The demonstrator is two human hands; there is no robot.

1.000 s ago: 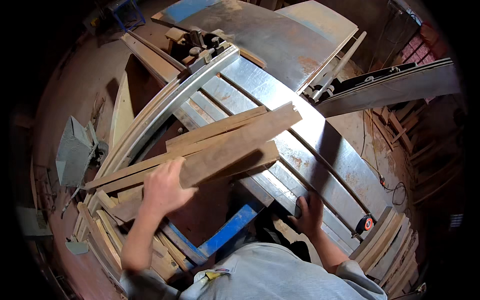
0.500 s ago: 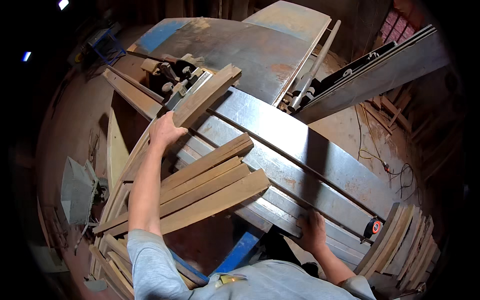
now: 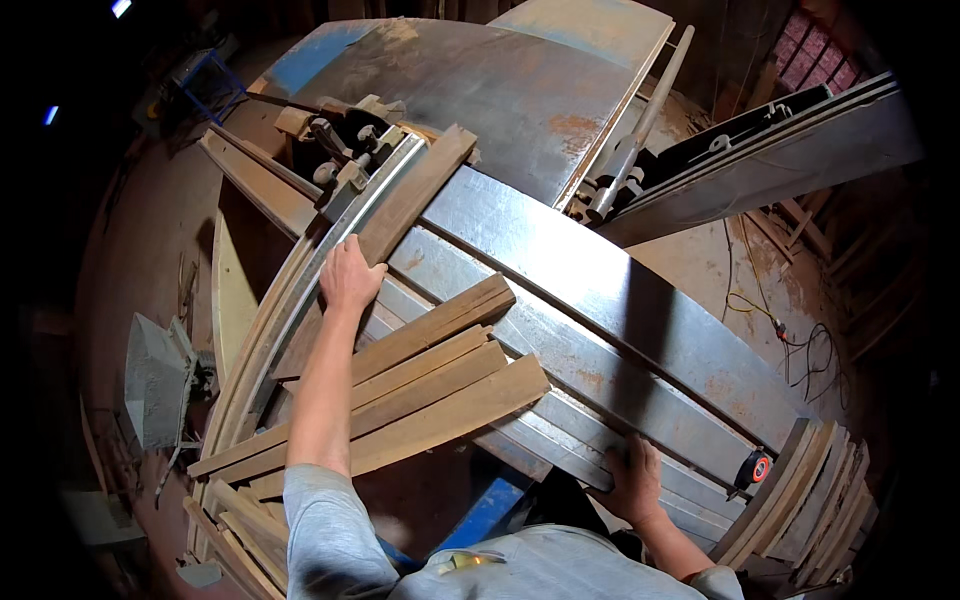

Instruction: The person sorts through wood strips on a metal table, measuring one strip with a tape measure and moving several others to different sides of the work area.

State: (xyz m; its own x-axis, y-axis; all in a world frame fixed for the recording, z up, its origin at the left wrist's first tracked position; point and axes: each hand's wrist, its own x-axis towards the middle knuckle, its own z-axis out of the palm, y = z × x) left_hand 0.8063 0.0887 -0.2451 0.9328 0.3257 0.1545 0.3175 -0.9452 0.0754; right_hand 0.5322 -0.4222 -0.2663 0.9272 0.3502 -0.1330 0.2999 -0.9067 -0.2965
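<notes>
My left hand [image 3: 350, 275] is closed over the near part of a long wooden board [image 3: 420, 190], which lies beside a metal fence [image 3: 375, 190] on a sliding metal table [image 3: 590, 300]. The board's far end reaches toward the dark main tabletop. My right hand [image 3: 633, 480] grips the near edge of the metal table, its fingers on top and partly in shadow. Between my arms, several loose boards [image 3: 440, 410] lie fanned out across the table's left side, their ends overhanging the near edge.
A stack of boards [image 3: 800, 500] stands at the right end, with a round tape measure [image 3: 755, 467] beside it. Beyond the table are a dark machine top [image 3: 470, 90] and a long metal panel [image 3: 770, 160]. Cables [image 3: 800, 350] lie on the floor.
The board has swung in alongside the fence, more of which now shows. My left hand has moved slightly right with it. The right hand keeps its hold on the table edge.
</notes>
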